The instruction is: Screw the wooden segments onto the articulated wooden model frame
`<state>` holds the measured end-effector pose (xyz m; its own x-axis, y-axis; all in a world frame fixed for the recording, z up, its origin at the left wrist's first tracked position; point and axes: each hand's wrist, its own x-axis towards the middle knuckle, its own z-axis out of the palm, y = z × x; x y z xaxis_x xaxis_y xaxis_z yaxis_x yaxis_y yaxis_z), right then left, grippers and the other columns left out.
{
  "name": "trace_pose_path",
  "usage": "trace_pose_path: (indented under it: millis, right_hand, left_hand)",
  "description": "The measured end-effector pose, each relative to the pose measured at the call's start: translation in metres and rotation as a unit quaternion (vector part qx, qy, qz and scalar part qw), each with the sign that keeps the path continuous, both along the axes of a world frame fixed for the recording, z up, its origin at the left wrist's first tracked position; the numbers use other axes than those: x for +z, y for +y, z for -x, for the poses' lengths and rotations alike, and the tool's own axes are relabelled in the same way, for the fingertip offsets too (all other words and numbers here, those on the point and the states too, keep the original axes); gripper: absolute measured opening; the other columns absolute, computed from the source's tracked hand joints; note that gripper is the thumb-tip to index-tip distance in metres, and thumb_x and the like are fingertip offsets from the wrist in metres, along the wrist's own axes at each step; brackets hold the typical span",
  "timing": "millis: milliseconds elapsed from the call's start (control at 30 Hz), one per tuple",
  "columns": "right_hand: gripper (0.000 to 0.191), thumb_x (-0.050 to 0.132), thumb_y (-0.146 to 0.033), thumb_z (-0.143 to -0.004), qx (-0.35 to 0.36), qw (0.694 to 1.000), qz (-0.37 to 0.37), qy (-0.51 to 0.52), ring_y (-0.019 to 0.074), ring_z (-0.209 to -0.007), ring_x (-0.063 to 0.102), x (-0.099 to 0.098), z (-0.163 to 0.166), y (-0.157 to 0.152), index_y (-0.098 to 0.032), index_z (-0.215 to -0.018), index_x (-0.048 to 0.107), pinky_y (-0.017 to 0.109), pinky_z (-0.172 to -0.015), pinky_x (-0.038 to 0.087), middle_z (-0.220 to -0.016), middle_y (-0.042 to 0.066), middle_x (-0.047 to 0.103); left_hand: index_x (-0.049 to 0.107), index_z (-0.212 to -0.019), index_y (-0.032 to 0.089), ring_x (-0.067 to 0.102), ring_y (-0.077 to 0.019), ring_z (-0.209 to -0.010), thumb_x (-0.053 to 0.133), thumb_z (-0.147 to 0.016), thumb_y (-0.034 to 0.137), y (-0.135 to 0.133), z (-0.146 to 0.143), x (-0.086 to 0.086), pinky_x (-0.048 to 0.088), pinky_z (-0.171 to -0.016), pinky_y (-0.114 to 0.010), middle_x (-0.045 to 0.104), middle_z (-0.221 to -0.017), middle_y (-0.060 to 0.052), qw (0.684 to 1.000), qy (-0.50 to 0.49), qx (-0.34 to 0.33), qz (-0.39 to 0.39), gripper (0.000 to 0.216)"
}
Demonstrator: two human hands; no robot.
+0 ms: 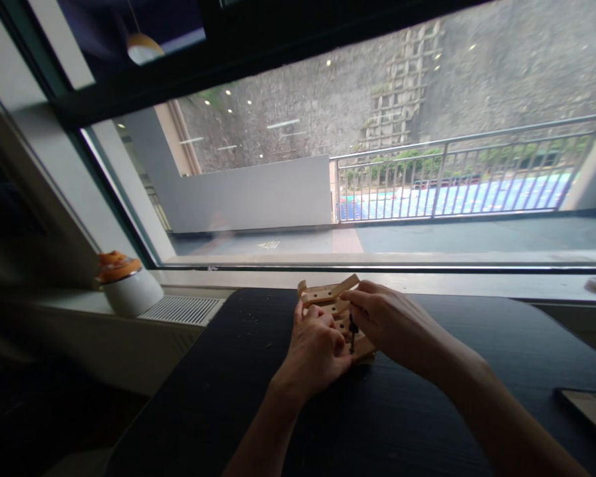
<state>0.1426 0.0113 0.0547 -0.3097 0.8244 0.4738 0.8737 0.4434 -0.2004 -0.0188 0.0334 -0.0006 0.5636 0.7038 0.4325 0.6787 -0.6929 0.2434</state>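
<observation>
A small light-wood slatted piece [322, 293], with dark holes along its strips, rests on the dark table. My left hand [318, 341] is closed on its near left side, fingers curled over the slats and thumb near the lower edge. Over its right side, my right hand [385, 315] is closed in a pinch. From under those fingers a slim dark tool [352, 331] points down to the wood; its upper end is hidden by the hand, and its exact kind cannot be made out. One wooden strip [346, 285] sticks up at a slant at the far edge.
Light crumbs lie on the black table [218, 397] left of the hands. A flat dark-edged device [589, 411] lies at the right edge. A white pot with an orange top [129, 288] stands on the sill beside a vent [181, 310]. A large window rises behind the table.
</observation>
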Motion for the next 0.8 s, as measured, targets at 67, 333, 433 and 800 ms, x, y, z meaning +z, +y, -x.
trace_pose_path:
  millis: [67,333,433,800]
  right_hand:
    - [0.025,0.044,-0.018,-0.088,0.023,1.0,0.008,-0.003,0.0126,-0.065,0.058,0.002,0.001,-0.002,-0.022,-0.085,0.068,0.024,-0.054,0.034,-0.085,0.003,0.066]
    - [0.025,0.046,-0.025,-0.089,-0.029,0.999,0.009,0.018,0.0131,-0.055,0.055,0.0,-0.002,0.011,-0.02,-0.073,0.065,0.025,-0.052,0.029,-0.064,0.001,0.065]
    - [0.026,0.045,-0.025,-0.089,-0.04,0.999,0.013,0.008,0.014,-0.057,0.057,0.0,0.004,0.007,-0.02,-0.072,0.064,0.026,-0.052,0.028,-0.067,0.002,0.067]
    - [0.026,0.041,-0.024,-0.091,-0.041,0.998,0.045,0.002,0.0156,-0.061,0.059,0.003,-0.003,0.006,-0.019,-0.082,0.065,0.026,-0.054,0.028,-0.072,0.004,0.068]
  left_hand:
    - [0.065,-0.053,0.023,0.052,-0.0222,-0.092,0.071,-0.071,0.036,0.0,0.0,0.0,0.018,-0.11,-0.054,0.064,-0.075,0.001,1.0,0.003,0.001,-0.002,0.023]
    - [0.065,-0.053,0.023,0.052,-0.0233,-0.093,0.075,-0.068,0.037,-0.001,-0.001,0.003,0.018,-0.11,-0.057,0.063,-0.074,0.0,1.0,0.016,0.008,0.01,0.022]
    - [0.065,-0.054,0.022,0.052,-0.0228,-0.093,0.074,-0.068,0.035,0.0,0.0,0.0,0.017,-0.11,-0.056,0.063,-0.075,0.0,1.0,0.006,0.003,0.002,0.021]
    - [0.067,-0.055,0.023,0.052,-0.0218,-0.092,0.075,-0.068,0.036,0.0,0.0,0.0,0.019,-0.11,-0.054,0.063,-0.074,0.001,1.0,0.003,0.001,0.005,0.02]
